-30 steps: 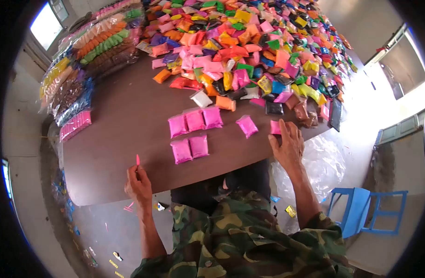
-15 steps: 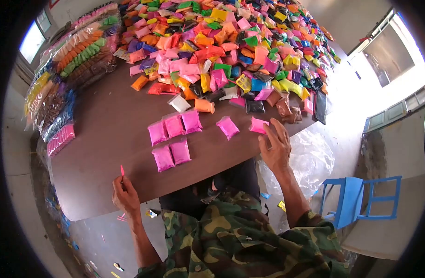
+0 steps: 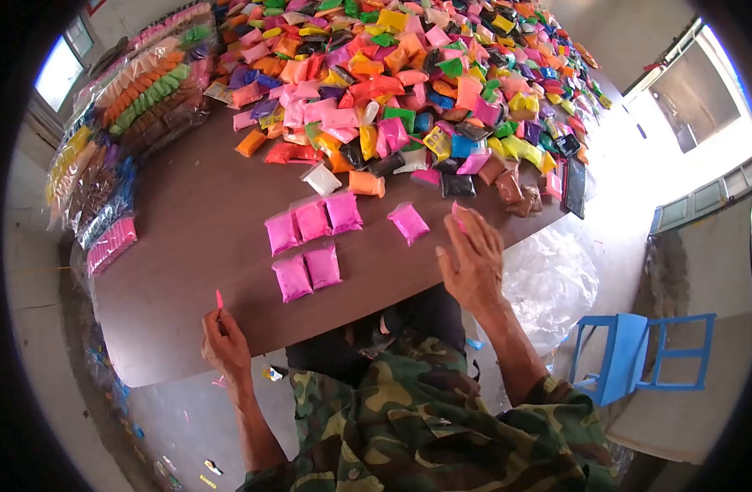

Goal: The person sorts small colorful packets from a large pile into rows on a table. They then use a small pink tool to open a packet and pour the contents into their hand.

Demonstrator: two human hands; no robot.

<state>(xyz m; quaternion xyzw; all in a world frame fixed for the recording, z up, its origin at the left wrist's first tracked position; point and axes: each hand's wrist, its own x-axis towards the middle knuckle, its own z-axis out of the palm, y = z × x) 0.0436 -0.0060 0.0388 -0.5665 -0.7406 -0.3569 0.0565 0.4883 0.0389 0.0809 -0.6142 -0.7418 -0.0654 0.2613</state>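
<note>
The left hand [image 3: 226, 340], at the near edge of the brown tabletop [image 3: 179, 299] towards its near left corner, has thumb and fingers pinched together on a slim, pointed pink stick [image 3: 219, 298]; the stick's lower end is hidden in the grip. The right hand [image 3: 474, 261], palm down inside the near edge towards the right corner, covers most of a small bright-pink plastic packet [image 3: 457, 213] lying on the surface. Only a bit shows beyond the fingers, so I cannot tell whether they clamp it. Just left lies a single shiny pink packet [image 3: 408, 223]; further left are a row of three pink packets [image 3: 312, 220] and a row of two pink packets [image 3: 307, 271]. A heap of multicoloured plastic packets [image 3: 392, 90] hides the far edge, cut off above.
</note>
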